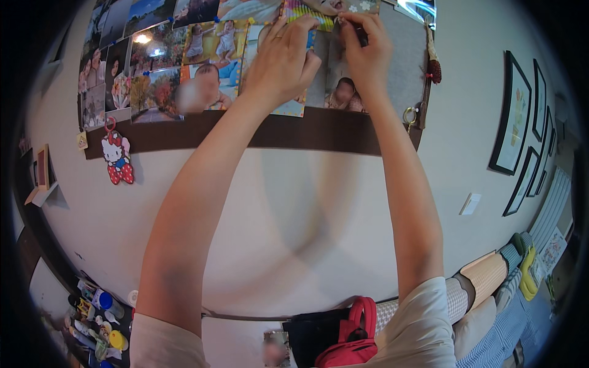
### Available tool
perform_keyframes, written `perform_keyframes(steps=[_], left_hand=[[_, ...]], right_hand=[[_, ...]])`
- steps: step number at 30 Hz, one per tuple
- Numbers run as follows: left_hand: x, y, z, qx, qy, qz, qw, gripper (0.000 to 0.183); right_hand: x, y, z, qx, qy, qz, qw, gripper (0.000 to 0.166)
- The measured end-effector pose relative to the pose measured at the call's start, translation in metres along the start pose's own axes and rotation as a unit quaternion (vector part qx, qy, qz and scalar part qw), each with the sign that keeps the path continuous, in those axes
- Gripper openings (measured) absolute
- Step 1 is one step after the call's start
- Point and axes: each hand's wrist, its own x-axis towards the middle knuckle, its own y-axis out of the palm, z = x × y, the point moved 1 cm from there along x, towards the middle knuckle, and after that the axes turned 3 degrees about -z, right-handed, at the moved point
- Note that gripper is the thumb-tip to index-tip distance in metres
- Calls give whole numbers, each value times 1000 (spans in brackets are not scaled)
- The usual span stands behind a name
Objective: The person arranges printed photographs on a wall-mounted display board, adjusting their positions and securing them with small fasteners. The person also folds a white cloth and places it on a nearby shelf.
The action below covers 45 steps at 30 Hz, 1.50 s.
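Observation:
Both my arms reach up to a dark-framed pinboard [405, 60] covered with photo prints. My left hand [283, 60], a ring on one finger, lies over a baby photo [290, 108] with a dotted border, fingers spread. Its fingertips reach the lower edge of a photo with a bright striped pattern [313, 16]. At that photo's lower right edge, the thumb and index finger of my right hand [370, 53] come together; whether something small is between them cannot be made out. Below the right hand a baby photo [345, 94] is partly covered by it.
Blue pushpins [146, 73] hold prints at the left. A cartoon cat keychain [117, 156] and a gold ring [409, 115] hang from the board. Framed pictures [511, 115] line the right wall. Below are a red backpack [349, 345], a cluttered dark surface [122, 329] and cushions [483, 276].

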Motion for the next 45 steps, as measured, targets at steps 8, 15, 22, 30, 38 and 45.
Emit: perform_keyframes(steps=[8,15,22,30,38,45], left_hand=[[-1,-1,5,-44,-32,-3,998,50],[-1,1,4,-40,-17,-5,999,54],[-1,1,3,-56,-29,-14,998,55],[-3,-2,3,-41,-41,14,998,57],[0,-6,-2,-25,-15,20,999,67],[-2,-3,-1,-25,-16,22,999,76]], right_hand=[[2,12,17,-1,-6,3,1000,12],[3,17,7,11,-11,3,1000,12],[5,24,12,-57,-128,-41,989,12],[-3,18,20,-30,5,4,1000,11],[-6,18,21,-22,3,-7,1000,11],[-5,22,23,-30,17,-5,999,9]])
